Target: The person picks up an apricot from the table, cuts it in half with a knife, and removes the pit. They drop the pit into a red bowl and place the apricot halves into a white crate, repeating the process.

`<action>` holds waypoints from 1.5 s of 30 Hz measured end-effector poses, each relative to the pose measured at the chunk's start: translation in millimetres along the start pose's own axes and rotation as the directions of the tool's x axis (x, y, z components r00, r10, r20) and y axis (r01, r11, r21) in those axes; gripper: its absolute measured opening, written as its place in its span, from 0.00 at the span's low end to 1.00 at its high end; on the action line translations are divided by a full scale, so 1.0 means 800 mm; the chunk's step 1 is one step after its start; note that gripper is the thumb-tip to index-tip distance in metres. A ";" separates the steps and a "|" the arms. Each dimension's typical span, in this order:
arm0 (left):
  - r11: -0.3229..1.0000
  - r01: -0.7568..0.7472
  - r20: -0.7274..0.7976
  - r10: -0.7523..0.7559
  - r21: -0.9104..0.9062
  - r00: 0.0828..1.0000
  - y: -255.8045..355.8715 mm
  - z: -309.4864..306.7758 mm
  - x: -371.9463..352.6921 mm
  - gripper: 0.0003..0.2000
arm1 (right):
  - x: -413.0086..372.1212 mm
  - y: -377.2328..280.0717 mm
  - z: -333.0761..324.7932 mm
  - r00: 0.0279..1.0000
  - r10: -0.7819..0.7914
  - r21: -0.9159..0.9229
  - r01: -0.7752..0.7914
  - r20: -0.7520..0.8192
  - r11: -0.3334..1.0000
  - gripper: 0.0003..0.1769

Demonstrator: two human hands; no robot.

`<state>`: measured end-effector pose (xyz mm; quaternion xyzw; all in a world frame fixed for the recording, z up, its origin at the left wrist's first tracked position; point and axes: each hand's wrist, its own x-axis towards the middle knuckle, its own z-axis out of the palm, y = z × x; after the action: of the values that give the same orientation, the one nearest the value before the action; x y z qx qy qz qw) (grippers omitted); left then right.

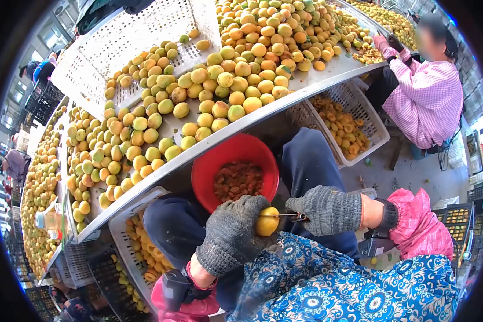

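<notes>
In my gray-gloved left hand is a yellow apricot, gripped with the fingers wrapped round its left side. My right hand, gloved the same way, is closed on a small knife. Its thin blade points left and meets the apricot's side; the handle is mostly hidden in the glove. Just beyond my hands, between my knees, stands a red basin with brown apricot pits in it. A blue patterned apron covers my lap.
Whole apricots are heaped on a metal-edged table, with a white crate tipped among them. Crates of halved apricots stand at left and right. A co-worker in a pink checked shirt sits at right.
</notes>
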<state>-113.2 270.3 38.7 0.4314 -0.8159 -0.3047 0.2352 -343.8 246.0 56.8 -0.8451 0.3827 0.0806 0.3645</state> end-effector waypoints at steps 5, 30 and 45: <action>0.997 -0.064 -0.129 0.068 0.030 0.989 -0.026 -0.010 -0.006 0.27 | 0.023 -0.017 0.003 1.000 -0.008 0.013 0.008 -0.026 1.000 0.17; 0.437 0.054 -0.251 -0.609 -0.898 0.752 -0.073 -0.056 -0.149 0.38 | 0.145 -0.148 0.015 0.980 -0.196 0.045 0.195 0.025 0.980 0.15; 0.937 0.227 -0.638 -0.347 -0.265 0.688 -0.096 -0.107 -0.201 0.45 | 0.232 -0.205 0.039 0.941 -0.283 -0.150 0.312 0.187 0.938 0.18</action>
<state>68.5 347.6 26.0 0.6137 -0.5684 -0.2266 0.4990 -94.9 230.8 48.2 -0.9129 0.2104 0.1267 0.3259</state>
